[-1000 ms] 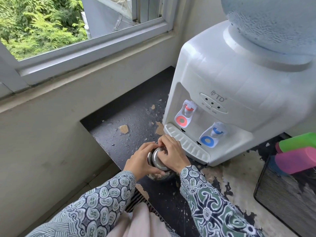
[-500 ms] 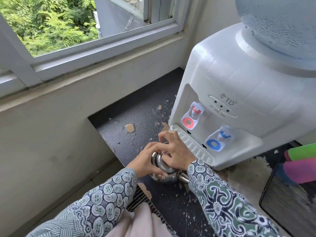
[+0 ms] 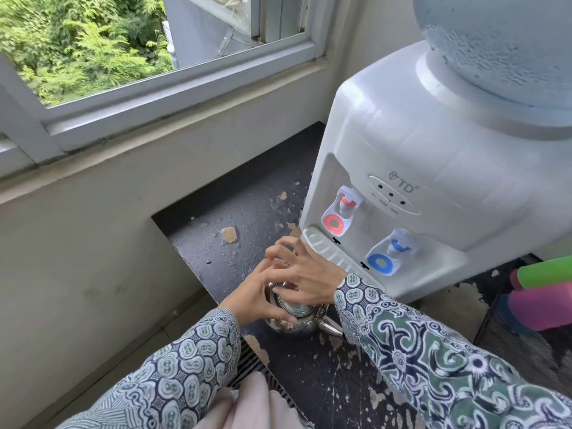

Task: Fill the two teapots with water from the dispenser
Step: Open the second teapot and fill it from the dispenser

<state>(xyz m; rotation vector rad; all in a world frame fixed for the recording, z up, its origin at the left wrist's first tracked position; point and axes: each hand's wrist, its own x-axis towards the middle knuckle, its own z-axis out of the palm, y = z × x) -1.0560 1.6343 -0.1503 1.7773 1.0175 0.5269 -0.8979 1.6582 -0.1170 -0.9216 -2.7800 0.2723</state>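
Teapot [image 3: 294, 317], steel, small, polished: stands on the dark worn counter [image 3: 247, 218] just in front of the dispenser [image 3: 418, 168], at the near-left corner of its drip tray [image 3: 328, 257]. Spout [image 3: 329, 327] points to the right, toward the patterned right sleeve [image 3: 433, 360].

Left hand [image 3: 257, 292]: wrapped around the teapot's left side, thumb low on the body, fingers curled over the top edge.

Right hand [image 3: 306, 274]: laid over the top of the teapot, thumb against the lid area; fingers partly spread and loosely bent. Whether it actually grips the lid cannot be told, as the hand covers it.

Dispenser: white, with a large blue bottle [image 3: 501, 41] on top. Red tap [image 3: 339, 212] toward the left of its front, blue tap [image 3: 388, 255] to the right; both above and behind the teapot, not over it.

Green and pink containers [image 3: 544, 289]: in a black mesh basket [image 3: 495, 335] right of the dispenser.

Window [image 3: 123, 57]: behind and left of the dispenser, foliage outside.
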